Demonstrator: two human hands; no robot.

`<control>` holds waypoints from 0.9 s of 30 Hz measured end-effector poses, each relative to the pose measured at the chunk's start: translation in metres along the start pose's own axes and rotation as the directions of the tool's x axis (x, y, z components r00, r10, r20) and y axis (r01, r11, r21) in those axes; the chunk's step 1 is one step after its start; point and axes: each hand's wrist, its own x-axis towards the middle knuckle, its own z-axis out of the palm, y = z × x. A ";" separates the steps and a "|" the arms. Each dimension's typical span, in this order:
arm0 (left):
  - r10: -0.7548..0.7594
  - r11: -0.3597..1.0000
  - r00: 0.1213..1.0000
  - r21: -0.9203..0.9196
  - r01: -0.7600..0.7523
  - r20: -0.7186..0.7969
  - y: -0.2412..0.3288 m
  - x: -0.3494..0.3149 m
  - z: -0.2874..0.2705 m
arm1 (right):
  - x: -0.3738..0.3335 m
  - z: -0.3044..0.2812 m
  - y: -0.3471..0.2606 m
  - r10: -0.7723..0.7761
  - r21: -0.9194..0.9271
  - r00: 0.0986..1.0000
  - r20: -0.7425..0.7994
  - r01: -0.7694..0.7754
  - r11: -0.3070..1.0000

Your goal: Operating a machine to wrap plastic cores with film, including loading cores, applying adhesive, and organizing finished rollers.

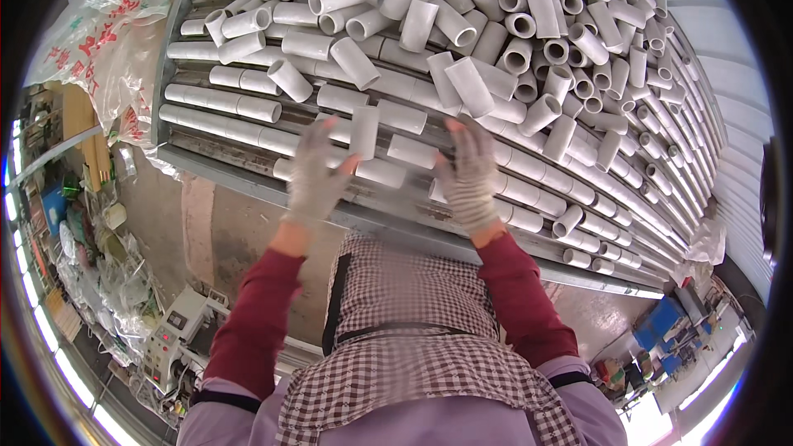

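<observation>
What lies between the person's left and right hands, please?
Several short pale tubes lie between the left hand and the right hand, as the head view shows.

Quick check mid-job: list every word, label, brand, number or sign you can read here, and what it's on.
Wrinkled translucent plastic sheeting, upper left: large red characters and some green ones; their wording is not copied here.
Boxy off-white control unit with small coloured buttons, lower left: any markings are too small to read.
Pale grey, hollow cylindrical tubes: no lettering that I can make out.
</observation>
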 end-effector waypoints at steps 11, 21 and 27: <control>0.375 0.906 0.884 0.092 -0.413 0.280 0.072 0.050 0.093 | 0.097 -0.018 0.017 -0.161 -0.249 0.985 0.069 0.173 0.953; 0.424 0.804 0.877 0.353 -0.479 0.224 -0.008 0.066 0.007 | 0.020 -0.004 0.028 -0.274 0.140 0.962 0.024 0.268 0.953; 0.166 0.972 0.947 0.207 -0.111 -0.275 -0.097 0.082 -0.017 | 0.014 0.010 0.009 -0.152 -0.134 0.963 0.223 0.185 0.974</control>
